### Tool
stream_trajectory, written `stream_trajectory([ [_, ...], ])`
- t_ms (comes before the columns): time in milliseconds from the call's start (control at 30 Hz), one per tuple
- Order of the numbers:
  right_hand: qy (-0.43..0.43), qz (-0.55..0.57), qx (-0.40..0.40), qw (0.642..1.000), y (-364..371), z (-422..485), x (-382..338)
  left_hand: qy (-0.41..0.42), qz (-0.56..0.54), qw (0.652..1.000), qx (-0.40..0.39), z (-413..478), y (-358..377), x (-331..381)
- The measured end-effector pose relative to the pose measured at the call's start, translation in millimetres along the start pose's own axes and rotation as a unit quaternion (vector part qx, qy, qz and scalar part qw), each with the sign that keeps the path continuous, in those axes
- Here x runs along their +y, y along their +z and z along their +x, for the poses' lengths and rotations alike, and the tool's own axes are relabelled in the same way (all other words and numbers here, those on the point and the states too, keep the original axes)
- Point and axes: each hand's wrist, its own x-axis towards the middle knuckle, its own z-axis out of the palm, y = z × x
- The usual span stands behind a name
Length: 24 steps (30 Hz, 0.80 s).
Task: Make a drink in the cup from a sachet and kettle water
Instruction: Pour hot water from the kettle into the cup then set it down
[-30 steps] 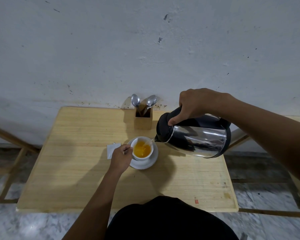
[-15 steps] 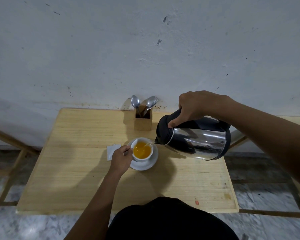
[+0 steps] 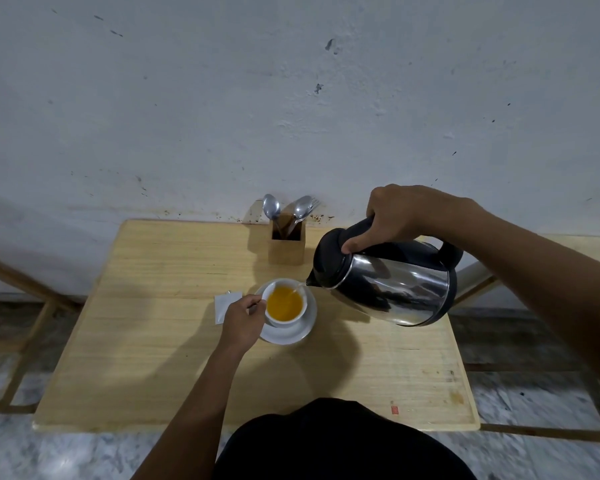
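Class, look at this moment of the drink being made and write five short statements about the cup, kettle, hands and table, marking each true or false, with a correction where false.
1. The right hand tilts the kettle so its spout is at the cup. True.
2. The liquid in the cup is clear. False: it is orange-yellow.
3. The left hand is at the cup's handle side. True.
4. The cup stands directly on the table. False: it sits on a white saucer.
5. The wooden holder by the wall is empty. False: spoons stand in it.
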Motion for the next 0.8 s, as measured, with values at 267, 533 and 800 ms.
stream_trajectory([
  [267,-0.014,0.162,0.037,0.986,15,-2,44,-0.018,-0.015,0.999,0.023,-1,3,3],
  [533,-0.026,0.325,0.168,0.93,47,-12,106,-0.06,-0.031,0.994,0.083,-4,14,11],
  [800,-0.031,0.391,0.267,0.88,62,-6,151,-0.087,-0.023,0.985,0.149,-9,28,20],
])
